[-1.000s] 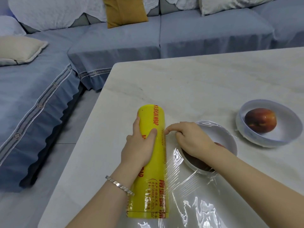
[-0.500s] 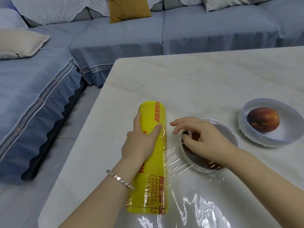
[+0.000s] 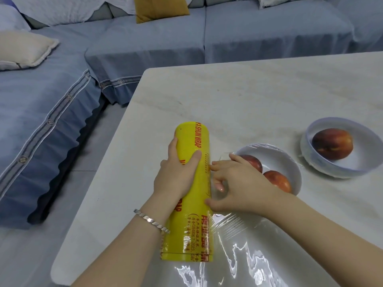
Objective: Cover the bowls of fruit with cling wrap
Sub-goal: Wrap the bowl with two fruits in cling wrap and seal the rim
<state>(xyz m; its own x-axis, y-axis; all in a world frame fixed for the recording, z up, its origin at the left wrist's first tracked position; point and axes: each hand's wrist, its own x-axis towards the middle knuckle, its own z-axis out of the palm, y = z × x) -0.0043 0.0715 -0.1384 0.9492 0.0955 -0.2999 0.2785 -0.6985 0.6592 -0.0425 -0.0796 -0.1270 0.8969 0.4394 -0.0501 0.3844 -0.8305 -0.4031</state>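
Nearest: loose cling film [image 3: 248, 257] coming off the roll's near end, shiny and wrinkled on the desk [image 3: 228, 96], running under the right forearm.

Yellow cling wrap roll [image 3: 202, 183] lies flat on the desk, long axis pointing away from the person.

Left hand [image 3: 176, 177] grasps it mid-length from the left side, thumb over the top. Bracelet [image 3: 152, 221] on that wrist.

Right hand [image 3: 240, 187] is just right of the roll, fingers curled, fingertips [image 3: 213, 167] at the roll's right edge. Can't tell whether film is pinched between them.

Directly behind the right hand: near bowl [image 3: 290, 168], white, holding two red fruits [image 3: 277, 181]. Film visible over its far rim.

Further right of that hand, apart from the near bowl: far bowl [image 3: 339, 170] with one fruit [image 3: 331, 143]. Can't tell if it's covered.

Beyond both hands, past the desk edge: blue sofa [image 3: 269, 34], mustard cushion [image 3: 159, 9].
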